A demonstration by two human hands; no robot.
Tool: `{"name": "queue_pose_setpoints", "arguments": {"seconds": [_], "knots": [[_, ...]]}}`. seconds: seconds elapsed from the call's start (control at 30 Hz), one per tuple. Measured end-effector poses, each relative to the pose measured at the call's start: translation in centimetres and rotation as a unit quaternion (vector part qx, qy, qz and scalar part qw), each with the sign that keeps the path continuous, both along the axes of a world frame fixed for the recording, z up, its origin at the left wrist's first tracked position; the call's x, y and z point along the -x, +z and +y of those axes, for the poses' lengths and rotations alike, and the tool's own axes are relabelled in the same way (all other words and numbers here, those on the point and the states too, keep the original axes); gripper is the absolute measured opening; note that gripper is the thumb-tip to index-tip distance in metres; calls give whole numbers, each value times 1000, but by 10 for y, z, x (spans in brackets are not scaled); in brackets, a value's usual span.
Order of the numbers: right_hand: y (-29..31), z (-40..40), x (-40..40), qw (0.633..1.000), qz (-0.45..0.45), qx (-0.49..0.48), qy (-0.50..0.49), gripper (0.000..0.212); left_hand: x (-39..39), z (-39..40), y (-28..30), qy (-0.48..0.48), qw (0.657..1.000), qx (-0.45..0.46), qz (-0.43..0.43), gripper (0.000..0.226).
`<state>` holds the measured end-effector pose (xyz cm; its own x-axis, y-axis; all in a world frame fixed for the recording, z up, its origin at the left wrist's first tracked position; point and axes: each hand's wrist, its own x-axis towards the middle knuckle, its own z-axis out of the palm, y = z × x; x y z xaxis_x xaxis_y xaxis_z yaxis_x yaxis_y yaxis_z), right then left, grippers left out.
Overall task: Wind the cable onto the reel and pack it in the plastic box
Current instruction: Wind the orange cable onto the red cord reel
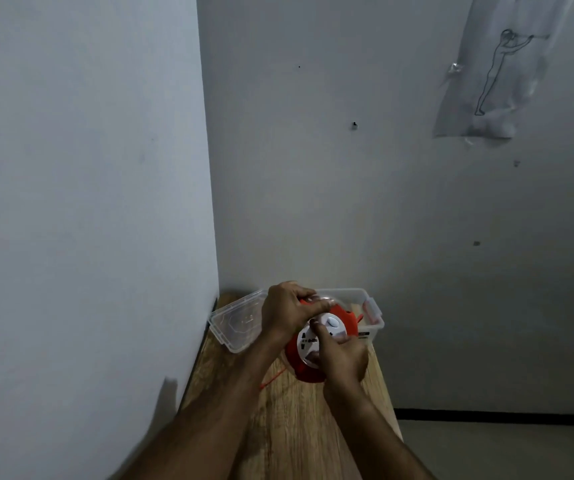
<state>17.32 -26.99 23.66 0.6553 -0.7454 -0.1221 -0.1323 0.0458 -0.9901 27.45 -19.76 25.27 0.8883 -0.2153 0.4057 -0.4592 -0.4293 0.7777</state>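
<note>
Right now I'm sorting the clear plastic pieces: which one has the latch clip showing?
The plastic box, behind the reel on the right; a clip sits on its right end. The lid lies left, beside the left hand.

At the lower centre of the frame, a reel (320, 341) is held above a table (289, 427), with the left hand (287, 311) at its upper left and the right hand (342, 358) at its lower right. A box (370, 327) is seen behind it, a lid (235, 323) to the left, and a cable (271, 377) trails below.
</note>
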Motion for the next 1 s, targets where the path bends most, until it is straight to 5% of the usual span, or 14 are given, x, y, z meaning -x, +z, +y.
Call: {"name": "queue_pose_setpoints", "arguments": {"seconds": [0.07, 0.13, 0.27, 0.33, 0.43, 0.77, 1.0], "knots": [[1, -4, 4, 987, -17, 159, 34, 22, -1, 1, -1, 2, 1000, 23, 8, 55], [1, -15, 9, 926, -71, 363, 79, 15, 0, 3, -1, 8, 999, 41, 14, 46], [5, -39, 15, 690, -127, 670, 241, 31, 1, 5, -1, 2, 1000, 25, 12, 46], [9, -47, 18, 598, -122, 739, 286, 39, 1, 5, -1, 1, 999, 36, 25, 47], [14, -58, 21, 531, -123, 778, 313, 42, 1, 5, 0, -8, 999, 37, 34, 49], [11, -79, 6, 409, -107, 842, 334, 48, -1, 5, -3, -46, 998, -7, 48, 57], [7, -73, 1, 459, -112, 831, 293, 40, -1, 7, 2, -41, 999, 1, 34, 70]]}}
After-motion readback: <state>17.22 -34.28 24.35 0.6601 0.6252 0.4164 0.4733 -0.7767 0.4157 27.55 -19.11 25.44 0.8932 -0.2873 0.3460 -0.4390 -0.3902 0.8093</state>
